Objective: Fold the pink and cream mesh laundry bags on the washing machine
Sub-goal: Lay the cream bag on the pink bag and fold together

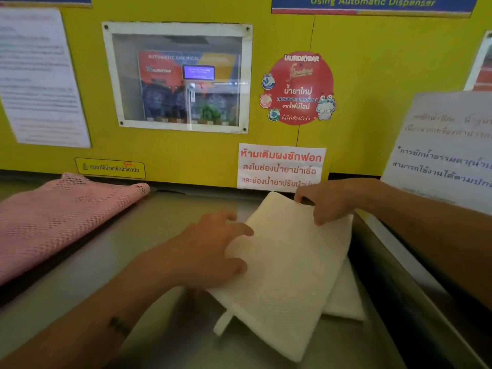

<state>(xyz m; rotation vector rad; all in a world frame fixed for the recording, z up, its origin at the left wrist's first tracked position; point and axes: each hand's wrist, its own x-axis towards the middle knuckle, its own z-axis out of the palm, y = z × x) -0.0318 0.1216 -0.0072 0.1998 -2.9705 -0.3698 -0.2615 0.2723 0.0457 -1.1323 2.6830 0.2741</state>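
On the steel top of the washing machine [149, 235], nearest to the person, the cream bag [287, 267] is lying folded, with a lower layer showing at its right edge and a small loop hanging at its near corner. The left hand [210, 249] is pressing flat on it with fingers spread, and the right hand [327, 201] is pinching the far edge. The mesh is looking soft and loose, and the metal is looking smooth, so probably the layers are going to slide apart or the bag is going to slip toward the gap at the right if the pressure is uneven. Farther to the left, the pink bag [53, 219] is lying apart, with coarse open holes. Behind, paper notices are hanging on the yellow wall [186, 155].
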